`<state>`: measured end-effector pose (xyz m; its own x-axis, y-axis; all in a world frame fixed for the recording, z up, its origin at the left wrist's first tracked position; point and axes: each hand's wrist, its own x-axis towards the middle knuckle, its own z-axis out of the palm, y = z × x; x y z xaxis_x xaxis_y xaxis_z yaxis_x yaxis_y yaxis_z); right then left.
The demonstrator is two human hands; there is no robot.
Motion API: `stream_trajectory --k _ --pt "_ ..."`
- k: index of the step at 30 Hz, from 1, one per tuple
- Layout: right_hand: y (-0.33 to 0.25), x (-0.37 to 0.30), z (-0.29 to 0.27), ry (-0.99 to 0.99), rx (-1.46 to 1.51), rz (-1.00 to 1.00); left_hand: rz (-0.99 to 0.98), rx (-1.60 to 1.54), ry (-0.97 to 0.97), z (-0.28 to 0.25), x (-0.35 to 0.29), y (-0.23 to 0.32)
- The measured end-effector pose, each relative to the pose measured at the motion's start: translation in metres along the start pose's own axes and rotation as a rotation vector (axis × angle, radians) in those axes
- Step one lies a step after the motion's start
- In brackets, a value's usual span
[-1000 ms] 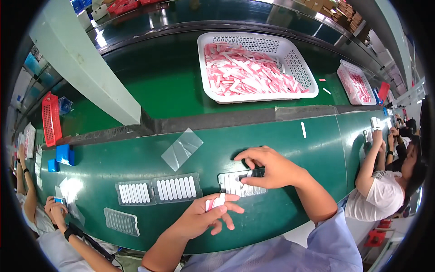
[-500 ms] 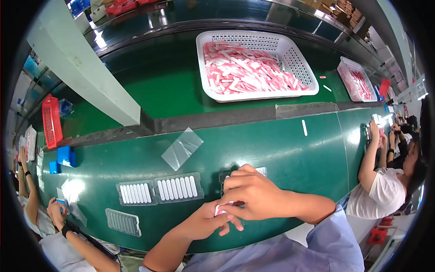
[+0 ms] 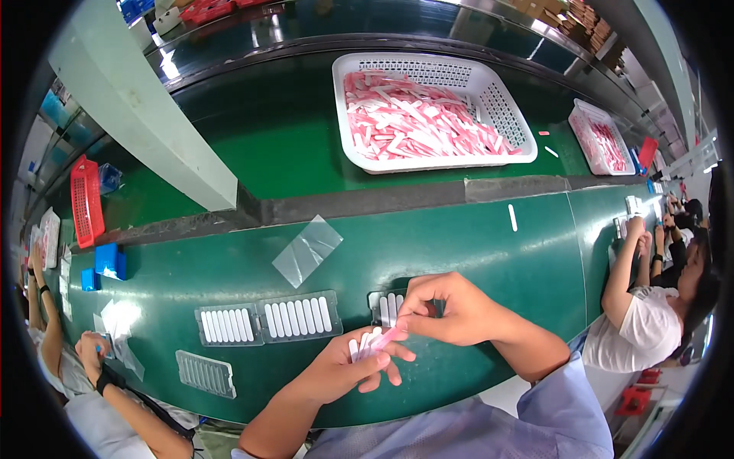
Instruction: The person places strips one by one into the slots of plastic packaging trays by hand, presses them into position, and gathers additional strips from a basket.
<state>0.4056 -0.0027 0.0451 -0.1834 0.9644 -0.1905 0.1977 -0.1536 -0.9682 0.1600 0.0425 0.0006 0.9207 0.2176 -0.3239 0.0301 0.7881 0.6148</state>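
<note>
In my left hand (image 3: pixel 344 367) lies a small fan of flat, round-ended strips (image 3: pixel 365 343), white and pink. My right hand (image 3: pixel 447 310) is closed in a pinch on the end of a pink strip (image 3: pixel 388 337), which still overlaps the bundle in the left palm. Just behind the right hand, a clear slotted tray (image 3: pixel 375 308) holds a few white strips; the hand hides part of it. To the left, a two-part clear tray (image 3: pixel 263 324) carries rows of white strips. Nearer me lies another clear tray (image 3: pixel 206 375), its slots showing no strips.
A white perforated basket (image 3: pixel 436 162) heaped with pink and white strips stands beyond the dark ledge (image 3: pixel 367 199). A clear plastic bag (image 3: pixel 307 251) and one loose strip (image 3: pixel 513 218) lie on the green table. A metal post (image 3: pixel 145 107) rises at left. Co-workers sit on both sides.
My right hand has drawn back slightly to the right, pulling a pink strip partly out of the left-hand bundle. The bundle is now fanned out, and strips in the tray behind show.
</note>
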Motion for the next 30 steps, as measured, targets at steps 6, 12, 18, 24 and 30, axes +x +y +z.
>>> stream_trajectory --k 6,12,18,24,30 --pt "-0.001 -0.001 0.0 0.052 -0.099 0.013 0.009 0.022 0.191 0.012 0.003 0.006" --pt "0.014 -0.006 0.004 0.096 -0.027 -0.093 0.058 0.084 0.207 0.005 0.001 0.0" --pt "0.009 -0.009 0.009 0.094 0.042 -0.061 0.054 0.08 0.254 0.004 0.001 -0.001" --pt "0.017 -0.014 0.005 0.268 0.113 -0.105 0.08 0.151 0.263 0.001 0.0 -0.003" --pt "0.022 -0.028 -0.018 0.377 0.199 -0.038 0.09 0.072 0.305 0.002 0.002 -0.002"
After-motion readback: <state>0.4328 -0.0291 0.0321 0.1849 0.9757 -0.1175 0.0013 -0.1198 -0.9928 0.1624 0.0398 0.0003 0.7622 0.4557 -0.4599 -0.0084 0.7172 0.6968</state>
